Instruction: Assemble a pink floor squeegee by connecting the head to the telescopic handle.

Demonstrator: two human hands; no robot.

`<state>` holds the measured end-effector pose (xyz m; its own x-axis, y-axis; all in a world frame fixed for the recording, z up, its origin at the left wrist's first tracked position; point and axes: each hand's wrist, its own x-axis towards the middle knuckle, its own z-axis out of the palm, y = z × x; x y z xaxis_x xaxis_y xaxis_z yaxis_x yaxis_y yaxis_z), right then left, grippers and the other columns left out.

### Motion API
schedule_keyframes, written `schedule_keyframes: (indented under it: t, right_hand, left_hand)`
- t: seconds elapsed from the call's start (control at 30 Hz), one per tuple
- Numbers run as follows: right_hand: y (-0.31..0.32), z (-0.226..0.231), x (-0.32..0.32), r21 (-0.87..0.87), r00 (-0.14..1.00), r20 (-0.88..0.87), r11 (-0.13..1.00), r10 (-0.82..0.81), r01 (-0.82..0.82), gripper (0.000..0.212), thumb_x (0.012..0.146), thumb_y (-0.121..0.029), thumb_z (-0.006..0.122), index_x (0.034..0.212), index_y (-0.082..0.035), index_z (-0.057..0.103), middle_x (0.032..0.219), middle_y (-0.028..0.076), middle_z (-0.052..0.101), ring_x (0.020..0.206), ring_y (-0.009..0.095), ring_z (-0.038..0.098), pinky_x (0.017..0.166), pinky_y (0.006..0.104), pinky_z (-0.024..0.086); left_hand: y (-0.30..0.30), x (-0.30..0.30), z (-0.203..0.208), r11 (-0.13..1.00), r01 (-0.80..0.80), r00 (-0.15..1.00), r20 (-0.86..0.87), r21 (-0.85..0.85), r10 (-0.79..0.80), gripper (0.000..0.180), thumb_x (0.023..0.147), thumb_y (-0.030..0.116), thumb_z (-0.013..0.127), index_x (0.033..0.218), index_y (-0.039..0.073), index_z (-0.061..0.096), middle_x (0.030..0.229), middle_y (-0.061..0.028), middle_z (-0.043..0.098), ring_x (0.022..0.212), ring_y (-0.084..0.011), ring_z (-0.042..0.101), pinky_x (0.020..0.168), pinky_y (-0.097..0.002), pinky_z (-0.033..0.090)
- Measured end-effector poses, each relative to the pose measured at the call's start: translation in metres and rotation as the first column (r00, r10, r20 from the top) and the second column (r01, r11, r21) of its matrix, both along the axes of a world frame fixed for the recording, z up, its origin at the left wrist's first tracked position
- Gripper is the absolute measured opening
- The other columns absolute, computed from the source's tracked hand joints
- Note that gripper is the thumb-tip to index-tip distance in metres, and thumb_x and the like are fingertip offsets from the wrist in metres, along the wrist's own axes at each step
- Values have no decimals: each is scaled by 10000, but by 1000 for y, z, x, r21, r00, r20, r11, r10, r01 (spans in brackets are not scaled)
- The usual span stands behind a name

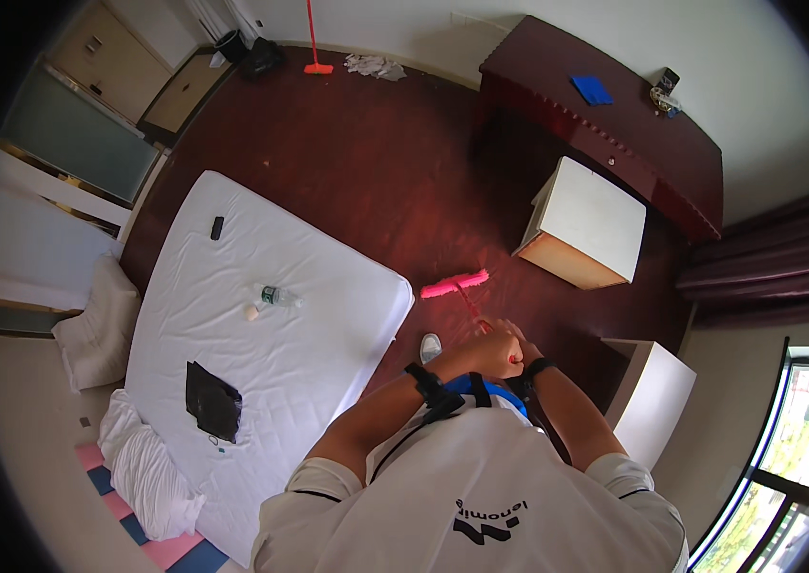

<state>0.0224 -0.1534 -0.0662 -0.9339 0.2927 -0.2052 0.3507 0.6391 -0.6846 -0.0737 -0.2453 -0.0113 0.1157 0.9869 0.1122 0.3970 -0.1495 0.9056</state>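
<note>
A mop with a fluffy pink head (455, 284) and a red handle rests on the dark red floor, just beyond my feet. My left hand (495, 351) is closed around the upper part of its handle, and the red end pokes out of the fist. Close against it, my right hand (516, 334) also grips the handle, partly hidden behind the left one. The handle slants from my hands forward and a little left to the mop head. One light-coloured shoe (431, 346) shows beside the handle.
Left is a white-sheeted mattress (328, 272) bearing a plastic bottle (278, 297), a black bag (213, 401) and a dark remote-like object (218, 227). Right are a white cabinet (595, 215), a white box-like unit (657, 396) and a dark desk (557, 67). A red broom (318, 69) stands far off.
</note>
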Motion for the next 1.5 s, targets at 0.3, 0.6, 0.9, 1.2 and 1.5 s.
schedule_keyframes:
  t: [0.3, 0.6, 0.9, 1.2, 1.5]
  right_hand:
    - [7, -30, -36, -117, 992, 114, 992, 56, -42, 374, 831, -206, 528, 1203, -169, 526, 1028, 77, 659, 944, 269, 630, 797, 360, 487]
    - [43, -76, -65, -237, 990, 102, 969, 97, -70, 385, 855, -205, 515, 1240, -201, 513, 1056, 72, 649, 973, 255, 627, 783, 373, 501]
    - [98, -56, -123, -170, 981, 5, 967, 195, -191, 231, 813, -229, 570, 1029, -158, 610, 969, 78, 661, 898, 251, 649, 749, 341, 514]
    - [158, -74, -167, 197, 890, -23, 874, 456, -444, 193, 773, -258, 575, 919, -150, 641, 862, 100, 675, 787, 295, 663, 660, 386, 530]
    - [169, -75, -213, 42, 877, -76, 880, 474, -473, 156, 753, -289, 574, 785, -155, 645, 772, 100, 658, 752, 287, 655, 625, 394, 513]
  left_hand:
    - [-2, -37, -6, 998, 53, 998, 15, -33, -53, 236, 693, 135, 585, 512, -12, 547, 495, -181, 521, 424, -269, 507, 470, -391, 376]
    - [19, -66, 4, 993, -44, 998, 46, -106, 49, 236, 702, 140, 585, 522, -11, 572, 505, -189, 535, 438, -292, 530, 463, -394, 395]
    - [68, -115, 8, 966, -244, 966, 71, -83, 250, 267, 760, 139, 545, 534, -1, 515, 486, -132, 484, 444, -239, 456, 512, -386, 385]
    - [125, -141, 10, 955, -279, 954, 83, -104, 288, 261, 748, 117, 531, 542, -23, 456, 472, -145, 406, 411, -212, 404, 448, -361, 318]
    - [134, -176, 32, 934, -273, 957, 31, -230, 287, 303, 774, 129, 526, 521, 4, 416, 473, -111, 406, 447, -230, 363, 496, -368, 333]
